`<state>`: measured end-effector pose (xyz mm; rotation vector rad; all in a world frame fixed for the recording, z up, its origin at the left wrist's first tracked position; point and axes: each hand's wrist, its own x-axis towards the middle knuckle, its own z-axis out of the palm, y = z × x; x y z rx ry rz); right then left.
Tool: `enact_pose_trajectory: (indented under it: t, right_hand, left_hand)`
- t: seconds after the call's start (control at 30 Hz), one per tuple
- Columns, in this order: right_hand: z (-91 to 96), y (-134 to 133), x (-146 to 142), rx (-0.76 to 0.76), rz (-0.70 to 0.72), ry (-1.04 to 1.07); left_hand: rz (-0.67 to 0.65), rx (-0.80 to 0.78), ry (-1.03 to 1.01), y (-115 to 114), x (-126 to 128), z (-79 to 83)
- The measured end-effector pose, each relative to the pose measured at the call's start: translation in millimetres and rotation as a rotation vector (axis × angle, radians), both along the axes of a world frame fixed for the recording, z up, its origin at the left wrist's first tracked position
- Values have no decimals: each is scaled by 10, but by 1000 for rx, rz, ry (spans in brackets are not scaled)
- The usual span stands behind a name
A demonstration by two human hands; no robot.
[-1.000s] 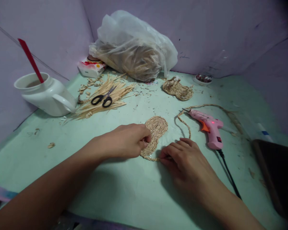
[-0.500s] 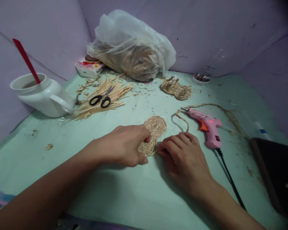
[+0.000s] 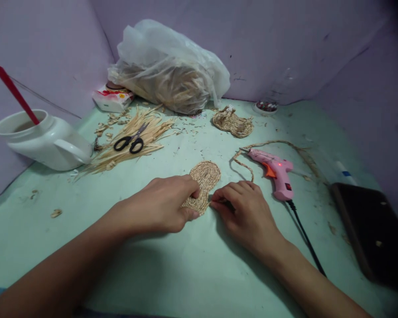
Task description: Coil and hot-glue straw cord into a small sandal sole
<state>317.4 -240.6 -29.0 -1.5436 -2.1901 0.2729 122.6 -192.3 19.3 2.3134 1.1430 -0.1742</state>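
Observation:
A coiled straw piece (image 3: 206,173), shaped like a small shoe sole, lies flat on the table between my hands. My left hand (image 3: 167,201) grips its left and lower edge, thumb at the near end and curled fingers on top. At the lower right edge of the piece, my right hand (image 3: 247,214) pinches a braided straw cord (image 3: 244,166) between thumb and fingertips. The cord comes out beyond that hand, bends near the glue gun's nozzle and runs off to the right. Close by on the right lies the pink glue gun (image 3: 277,170), its red light lit.
Black-handled scissors (image 3: 135,143) rest on loose straw strips (image 3: 152,128). A white jug (image 3: 59,145) stands left; a plastic bag (image 3: 172,66) sits behind. Another woven piece (image 3: 232,123) lies farther back. A dark flat object (image 3: 368,225) and the gun's cable (image 3: 305,236) are right.
The whole view has shifted, so things appear farther left. My right fingers have drawn slightly away from the piece's edge, showing a bit of cord between. My left hand keeps its grip.

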Motion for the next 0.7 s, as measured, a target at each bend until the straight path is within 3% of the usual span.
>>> enact_pose_trajectory:
  t: [0.13,0.4,0.7]
  right_hand:
    - [17,28,9,-37,-14,16]
    - [-35,84,41,114,-89,29]
    - [-34,104,8,141,-192,35]
  left_hand:
    - [16,3,6,-6,4,-2]
    - [3,25,9,5,10,9]
    - [1,81,-21,6,26,-26]
